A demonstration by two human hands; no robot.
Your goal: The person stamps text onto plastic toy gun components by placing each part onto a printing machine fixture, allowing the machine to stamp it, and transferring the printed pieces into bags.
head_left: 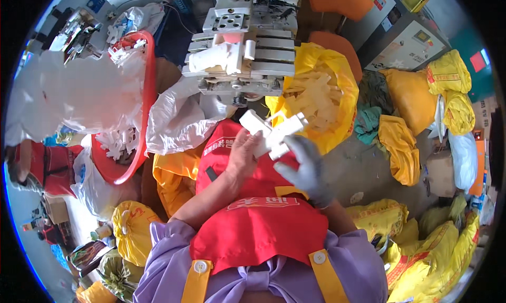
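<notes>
White plastic parts [284, 133] with blocky arms are in front of my chest; I cannot tell if they are one piece or several. My left hand [245, 152], bare, is closed round their left side. In a grey glove, my right hand [305, 168] is just right of the parts, thumb and fingers apart. Its fingertips come close to their lower edge, and whether they touch cannot be made out. Beyond my hands stands a metal machine with a slotted table [271, 55], where a white plastic piece [219, 58] sits in a fixture.
A yellow bag [345, 126] holding many pale pieces stands open right of the machine. To the left, a red tub [150, 92] contains white parts, with a clear plastic bag [176, 116] beside it. Yellow sacks [403, 150] lie at right. A grey cabinet [416, 44] stands behind.
</notes>
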